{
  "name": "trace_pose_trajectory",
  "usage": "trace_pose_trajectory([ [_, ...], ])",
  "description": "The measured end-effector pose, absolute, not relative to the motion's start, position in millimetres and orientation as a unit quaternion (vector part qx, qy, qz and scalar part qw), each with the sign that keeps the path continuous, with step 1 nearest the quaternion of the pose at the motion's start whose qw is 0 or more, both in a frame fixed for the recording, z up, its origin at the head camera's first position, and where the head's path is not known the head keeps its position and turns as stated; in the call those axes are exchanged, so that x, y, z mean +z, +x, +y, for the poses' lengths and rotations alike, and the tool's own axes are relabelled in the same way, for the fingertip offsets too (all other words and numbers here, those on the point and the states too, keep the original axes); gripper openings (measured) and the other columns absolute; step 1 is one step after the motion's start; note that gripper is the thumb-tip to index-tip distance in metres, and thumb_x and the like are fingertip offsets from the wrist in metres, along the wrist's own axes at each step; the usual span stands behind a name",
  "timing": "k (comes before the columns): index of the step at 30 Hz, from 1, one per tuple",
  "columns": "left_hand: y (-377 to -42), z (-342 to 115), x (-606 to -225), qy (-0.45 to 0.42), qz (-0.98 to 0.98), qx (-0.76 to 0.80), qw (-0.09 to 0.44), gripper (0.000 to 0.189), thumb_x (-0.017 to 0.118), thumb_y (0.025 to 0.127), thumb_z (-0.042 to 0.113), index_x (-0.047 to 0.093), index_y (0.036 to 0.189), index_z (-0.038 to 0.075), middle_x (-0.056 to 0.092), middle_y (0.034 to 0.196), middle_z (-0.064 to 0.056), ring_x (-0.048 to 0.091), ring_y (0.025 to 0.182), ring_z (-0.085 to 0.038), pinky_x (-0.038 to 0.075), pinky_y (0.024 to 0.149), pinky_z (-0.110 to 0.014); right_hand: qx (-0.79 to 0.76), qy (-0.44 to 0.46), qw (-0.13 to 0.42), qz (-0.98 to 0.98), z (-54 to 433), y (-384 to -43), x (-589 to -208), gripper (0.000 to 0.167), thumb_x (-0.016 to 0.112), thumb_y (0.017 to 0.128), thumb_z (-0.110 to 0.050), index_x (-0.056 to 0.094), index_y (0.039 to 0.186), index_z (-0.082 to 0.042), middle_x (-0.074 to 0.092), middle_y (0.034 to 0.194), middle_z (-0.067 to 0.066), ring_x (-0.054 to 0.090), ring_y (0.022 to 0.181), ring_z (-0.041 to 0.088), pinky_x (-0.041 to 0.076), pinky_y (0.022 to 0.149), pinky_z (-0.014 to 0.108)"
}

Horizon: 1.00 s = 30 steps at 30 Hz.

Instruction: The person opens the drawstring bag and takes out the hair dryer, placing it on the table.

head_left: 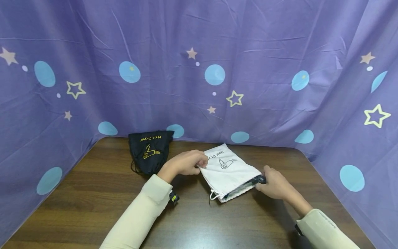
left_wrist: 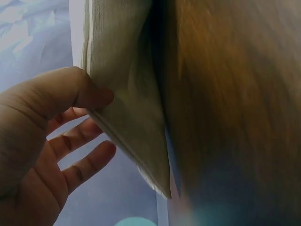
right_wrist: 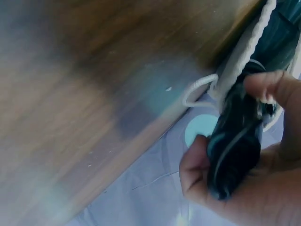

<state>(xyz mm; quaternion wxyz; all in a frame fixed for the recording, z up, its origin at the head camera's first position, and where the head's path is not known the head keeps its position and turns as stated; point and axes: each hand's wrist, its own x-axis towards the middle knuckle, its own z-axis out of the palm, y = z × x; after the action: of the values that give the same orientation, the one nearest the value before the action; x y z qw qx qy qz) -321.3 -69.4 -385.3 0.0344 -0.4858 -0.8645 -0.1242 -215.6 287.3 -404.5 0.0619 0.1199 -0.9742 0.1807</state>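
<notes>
A white drawstring bag [head_left: 228,178], printed with "Hair Dryer" lettering and a dryer drawing, is held slightly tilted over the wooden table. My left hand [head_left: 186,162] pinches its closed-end edge; the left wrist view shows the thumb on the cloth [left_wrist: 127,94] and the other fingers behind. My right hand [head_left: 275,185] grips the dark handle of a hair dryer [right_wrist: 235,136], which sticks out of the bag's open mouth. Most of the hair dryer is hidden inside the bag. A white cord loop [right_wrist: 200,89] hangs at the mouth.
A black drawstring bag [head_left: 149,150] with yellow "Hair Dryer" print lies at the back left of the wooden table [head_left: 77,207], close to my left forearm. Purple curtain [head_left: 174,83] with stars and dots borders the table at the back and both sides.
</notes>
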Motion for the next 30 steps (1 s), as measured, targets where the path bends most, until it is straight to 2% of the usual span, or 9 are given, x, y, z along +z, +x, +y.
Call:
trace_pose_trajectory([
  [7, -318.9, -65.7, -385.1, -0.491, -0.862, -0.118, 0.043, 0.025, 0.07, 0.074, -0.002, 0.057, 0.077, 0.02, 0.048, 0.078, 0.006, 0.047, 0.078, -0.01, 0.037, 0.065, -0.025, 0.167, 0.087, 0.095, -0.978, 279.2, -219.2, -405.2, 0.034, 0.075, 0.078, -0.026, 0.051, 0.089, -0.004, 0.052, 0.075, 0.006, 0.05, 0.067, 0.023, 0.042, 0.058, 0.04],
  [15, -326.2, -71.2, -388.1, -0.502, -0.853, -0.133, 0.053, 0.027, 0.07, 0.074, -0.003, 0.056, 0.075, 0.02, 0.048, 0.075, 0.003, 0.047, 0.075, -0.009, 0.037, 0.065, -0.025, 0.188, 0.117, 0.146, -0.964, 283.3, -216.9, -411.6, 0.03, 0.077, 0.076, -0.022, 0.056, 0.089, -0.006, 0.054, 0.076, 0.003, 0.049, 0.07, 0.019, 0.042, 0.06, 0.037],
  [25, -329.4, -79.0, -388.8, -0.505, -0.845, -0.172, 0.05, 0.026, 0.07, 0.076, -0.007, 0.057, 0.074, 0.016, 0.049, 0.072, 0.0, 0.046, 0.071, -0.009, 0.037, 0.064, -0.024, 0.203, 0.15, 0.167, -0.953, 290.2, -217.6, -416.4, 0.029, 0.077, 0.075, -0.017, 0.053, 0.088, -0.009, 0.052, 0.076, 0.001, 0.048, 0.07, 0.017, 0.04, 0.06, 0.034],
  [30, -329.6, -79.8, -389.1, -0.503, -0.846, -0.174, 0.036, 0.026, 0.068, 0.075, -0.007, 0.058, 0.074, 0.016, 0.049, 0.072, 0.002, 0.047, 0.071, -0.009, 0.038, 0.065, -0.024, 0.164, 0.175, 0.172, -0.955, 287.0, -217.6, -411.9, 0.029, 0.078, 0.073, -0.019, 0.055, 0.089, -0.011, 0.052, 0.079, -0.001, 0.049, 0.073, 0.019, 0.04, 0.064, 0.038],
])
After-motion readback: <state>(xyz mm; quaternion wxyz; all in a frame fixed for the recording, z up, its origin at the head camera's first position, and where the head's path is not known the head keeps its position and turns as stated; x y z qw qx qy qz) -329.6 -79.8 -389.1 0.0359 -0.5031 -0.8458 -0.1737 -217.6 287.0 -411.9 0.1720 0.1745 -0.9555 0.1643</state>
